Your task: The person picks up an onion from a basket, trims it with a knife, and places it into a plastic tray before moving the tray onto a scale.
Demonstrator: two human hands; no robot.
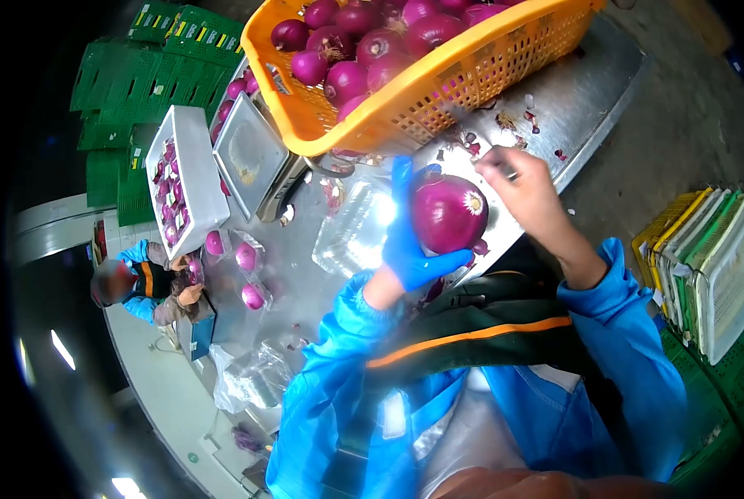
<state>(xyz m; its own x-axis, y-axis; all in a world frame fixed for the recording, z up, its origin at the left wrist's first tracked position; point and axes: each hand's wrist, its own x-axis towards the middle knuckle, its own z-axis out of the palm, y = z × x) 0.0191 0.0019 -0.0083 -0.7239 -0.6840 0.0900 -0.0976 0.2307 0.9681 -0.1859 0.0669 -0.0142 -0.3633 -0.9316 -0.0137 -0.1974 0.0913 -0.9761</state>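
Note:
A large red onion, its pale root end facing right, rests in my left hand, which wears a blue glove with fingers and thumb around it. My bare right hand is just right of the onion, apart from it, its fingers closed round a small dark object that I cannot make out. Beyond both hands stands an orange basket full of red onions. Clear plastic trays lie to the left of the onion. Onion skin scraps are scattered on the metal table.
At the left are a scale, a white crate of onions and packed onions. A co-worker handles an onion at the far left. Plastic bags lie nearer me. Stacked crates stand at the right, green crates behind.

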